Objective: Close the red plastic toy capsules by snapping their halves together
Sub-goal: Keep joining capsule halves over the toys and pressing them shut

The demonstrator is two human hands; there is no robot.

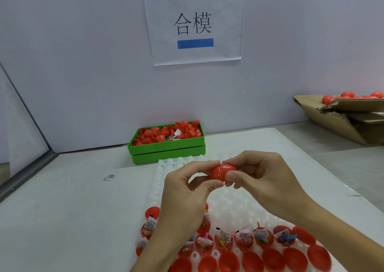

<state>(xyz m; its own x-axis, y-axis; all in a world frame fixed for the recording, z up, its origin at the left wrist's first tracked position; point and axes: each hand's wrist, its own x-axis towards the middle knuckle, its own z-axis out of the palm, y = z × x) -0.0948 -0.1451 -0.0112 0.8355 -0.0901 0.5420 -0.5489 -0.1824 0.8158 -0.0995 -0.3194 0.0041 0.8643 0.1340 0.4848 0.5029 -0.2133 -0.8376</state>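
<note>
While pinched by both hands [224, 185], capsule [222, 173] lies sideways.

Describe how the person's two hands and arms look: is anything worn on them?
Both the left hand and the right hand are bare: no gloves, rings, watch or bracelets show. The forearms are bare too, with no sleeves in view down to the picture's bottom edge. The fingernails that show are short and unpainted.

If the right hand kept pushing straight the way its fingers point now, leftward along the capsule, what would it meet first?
Probably the left hand. The right hand pinches the red capsule from the opposite end, so the capsule held between them comes first, then the left fingertips.
</note>
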